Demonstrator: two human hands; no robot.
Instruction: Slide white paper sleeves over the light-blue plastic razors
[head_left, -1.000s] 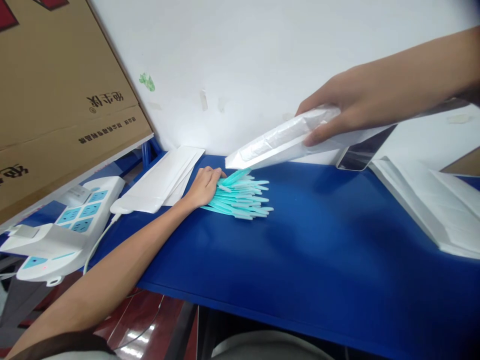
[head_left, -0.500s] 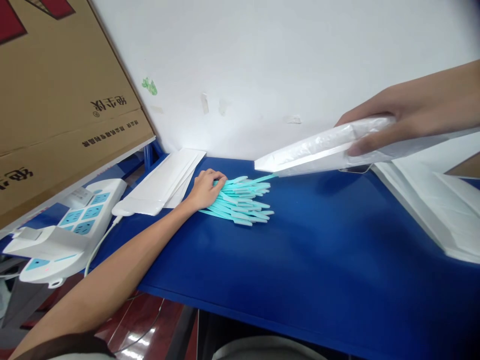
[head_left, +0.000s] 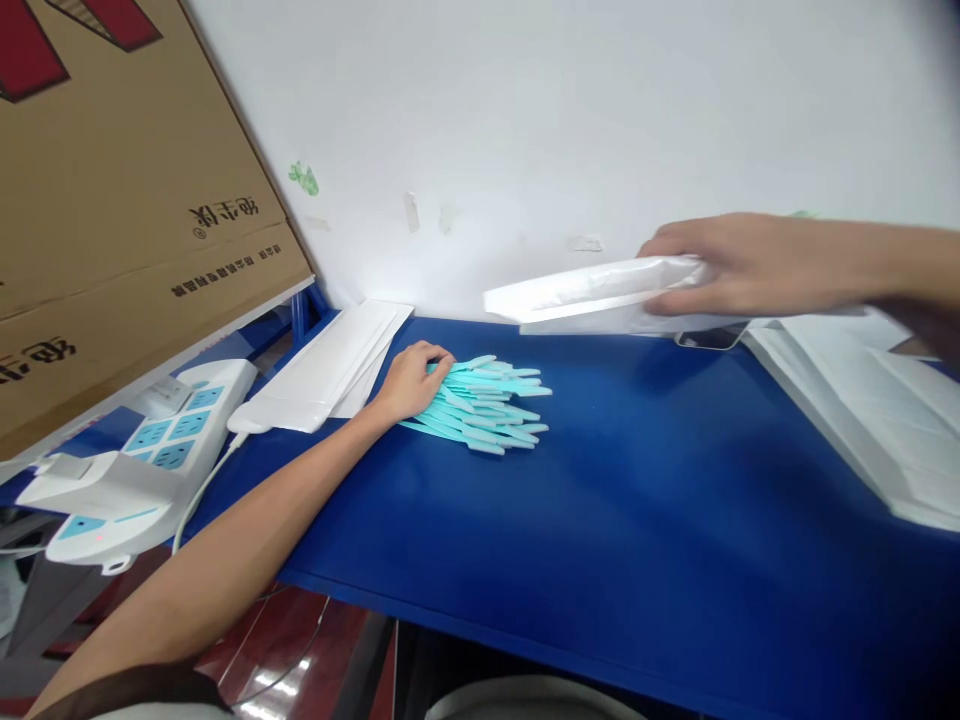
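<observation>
At the far left of the view, a large cardboard carton (head_left: 135, 200) is seen leaning inward, with a white power strip (head_left: 191, 425) placed below it. Next, flat white sleeves (head_left: 337, 360) are laid overlapping on a blue bench (head_left: 600, 540). Just right of them, the left ends of a bunch of thin teal sticks (head_left: 487, 400) are covered by the left hand (head_left: 414, 380), whose fingers are curled and closed over them; the pale tips are fanned out to the right on the bench.

Above and to the right of the tips, a white packet (head_left: 585, 285) is held clear of the bench, clamped between the thumb and fingers of the right hand (head_left: 739, 265). Half a second ago, one stick was stretched out toward the packet's lower edge; now it is no longer seen there, and the packet has been brought left and levelled. The packet and the bunch are thus left visibly apart, with the bunch pinned in place. At the far right, broad white bags (head_left: 885, 420) are stacked.
</observation>
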